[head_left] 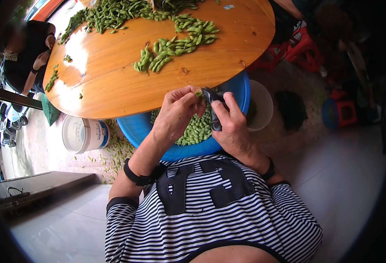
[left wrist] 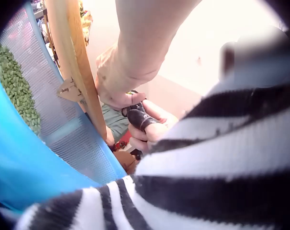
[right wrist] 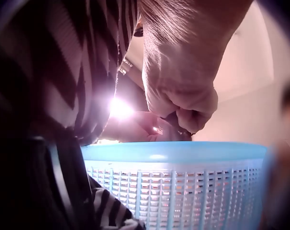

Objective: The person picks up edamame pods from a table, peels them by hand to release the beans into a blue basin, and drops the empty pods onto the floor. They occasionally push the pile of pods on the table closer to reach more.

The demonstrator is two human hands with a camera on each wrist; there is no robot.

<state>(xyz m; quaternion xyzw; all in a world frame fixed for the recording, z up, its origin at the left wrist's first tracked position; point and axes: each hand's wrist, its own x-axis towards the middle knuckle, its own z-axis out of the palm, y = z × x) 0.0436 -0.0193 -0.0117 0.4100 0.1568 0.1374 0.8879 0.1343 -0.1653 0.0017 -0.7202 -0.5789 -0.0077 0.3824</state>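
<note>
Over the blue basket (head_left: 136, 139) of shelled green beans (head_left: 196, 132), both hands meet close to the table's edge. My left hand (head_left: 175, 109) pinches a small green edamame pod (head_left: 198, 94) between thumb and fingers. Right against that pod, my right hand (head_left: 233, 125) has curled fingers, with black coverings (head_left: 211, 103) over some of them. The left wrist view shows the black-covered digit (left wrist: 139, 118) meeting the left fingertips, a bit of green between them. In the right wrist view the right hand (right wrist: 183, 105) bends down above the basket's rim (right wrist: 178, 151), its fingertips partly hidden.
A wooden table (head_left: 114, 83) bears a heap of edamame pods (head_left: 127, 15) and a nearer row of pods (head_left: 171, 50). A white bucket (head_left: 85, 133) stands left, a pale tub (head_left: 261, 105) right. Pods (head_left: 118, 153) litter the floor. Another person (head_left: 28, 57) sits across the table.
</note>
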